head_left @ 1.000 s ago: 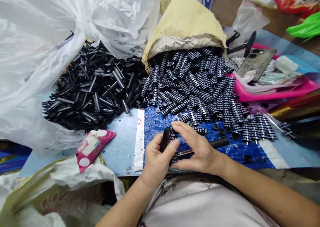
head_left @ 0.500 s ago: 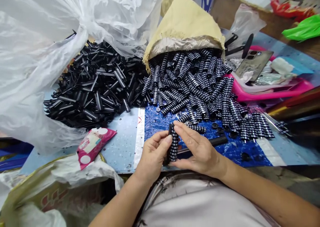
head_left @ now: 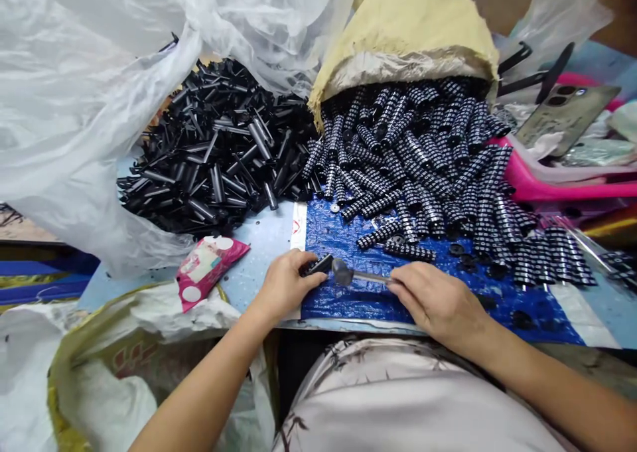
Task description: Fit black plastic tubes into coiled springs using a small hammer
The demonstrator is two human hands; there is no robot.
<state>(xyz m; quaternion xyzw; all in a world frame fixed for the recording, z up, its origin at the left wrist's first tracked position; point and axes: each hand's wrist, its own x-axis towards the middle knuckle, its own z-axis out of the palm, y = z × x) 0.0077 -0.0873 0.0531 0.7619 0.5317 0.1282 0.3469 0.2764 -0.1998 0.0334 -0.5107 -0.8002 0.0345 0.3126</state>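
Observation:
In the head view, my left hand [head_left: 286,283] is closed near the table's front edge. Between its thumb and fingers is a short black roller [head_left: 319,265] with white characters, lying tilted; part of it is covered by the fingers. My right hand [head_left: 440,299] grips the metal shaft of a small hammer [head_left: 368,277]. The hammer's grey, rounded head [head_left: 341,272] is blurred and close to the roller's right end; whether they touch I cannot tell. Behind my hands, a heap of printed rollers [head_left: 398,153] spills from a yellow sack [head_left: 418,20].
Left of the rollers lies a pile of plain black plastic parts [head_left: 213,153] under a clear plastic bag [head_left: 144,100]. A pink packet [head_left: 209,269] sits near the edge, above an open sack [head_left: 64,379]. At right are a pink tray [head_left: 542,183], a phone [head_left: 567,117] and small black discs [head_left: 468,261].
My hands have moved apart. The left has gone left and lowered the roller from upright to tilted; the right has taken hold of the hammer. The view has shifted.

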